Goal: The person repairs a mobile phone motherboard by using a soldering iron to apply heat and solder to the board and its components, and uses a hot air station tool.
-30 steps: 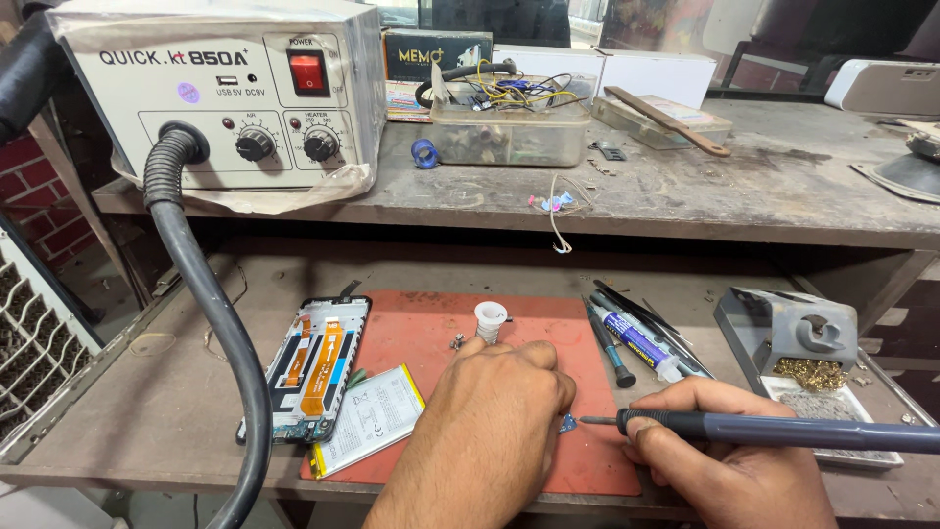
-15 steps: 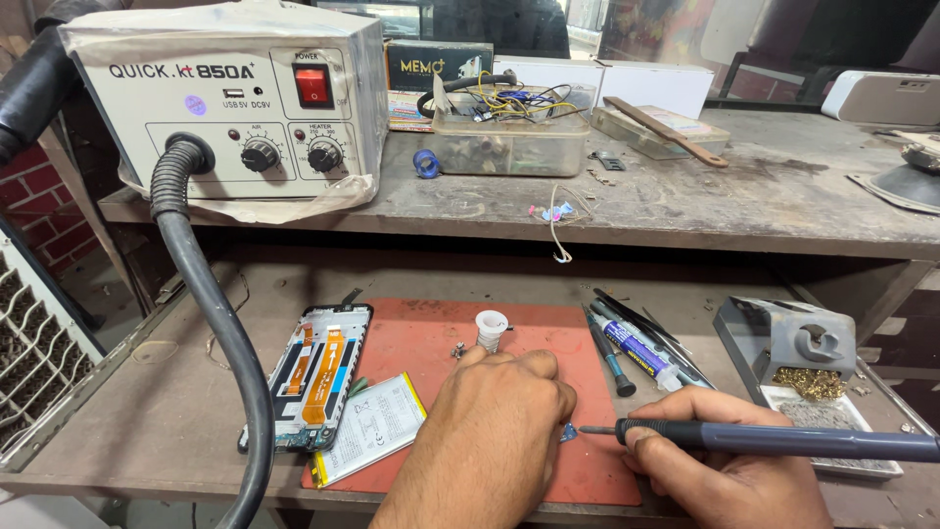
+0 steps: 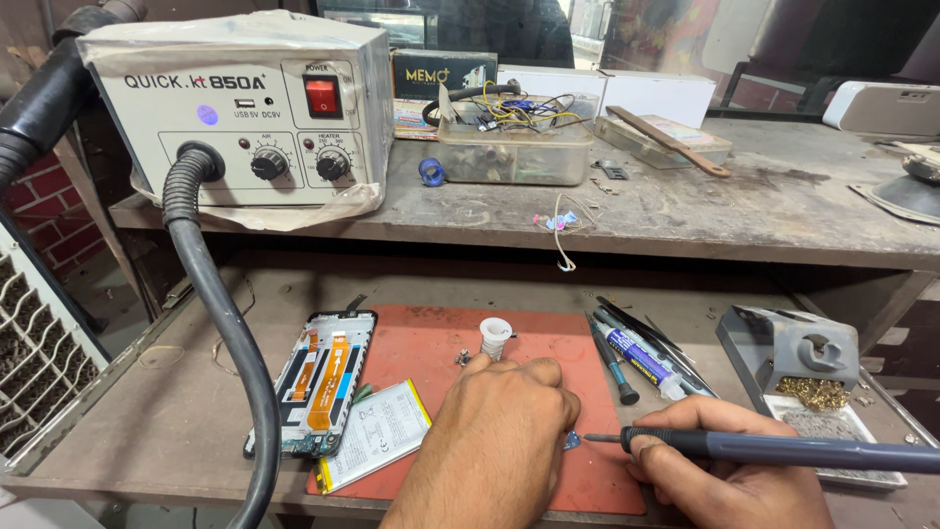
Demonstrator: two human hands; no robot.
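Landmark for all positions: the red-orange rubber work mat [image 3: 431,343] on the lower bench

The right hand [image 3: 729,480], at the mat's front right corner, is closed around a slim dark-grey pen-shaped soldering iron [image 3: 783,451]; the fingers pinch the front of the barrel, close behind the metal tip. The tip points left and meets a tiny blue component [image 3: 571,442] lying on the mat's front right area

The left hand [image 3: 504,431] rests knuckles-up on the mat, fingers curled down; it appears to press beside the component, but whether it pinches anything beneath cannot be told

Handling judgement: the component looks very light, rigid and fragile, prone to skate on the mat, so it is best steadied at its edges by a fingertip. The iron is light and stiff; hold belongs on the insulated barrel only, never the tip

Left of the hands, on the mat's left edge, lies an opened black smartphone frame with orange flex cables [image 3: 318,377], and beside it a flat white battery [image 3: 377,446]. A small white cap [image 3: 495,333] stands at mid-mat. Off the right edge sits a grey iron stand with brass wool [image 3: 793,358]
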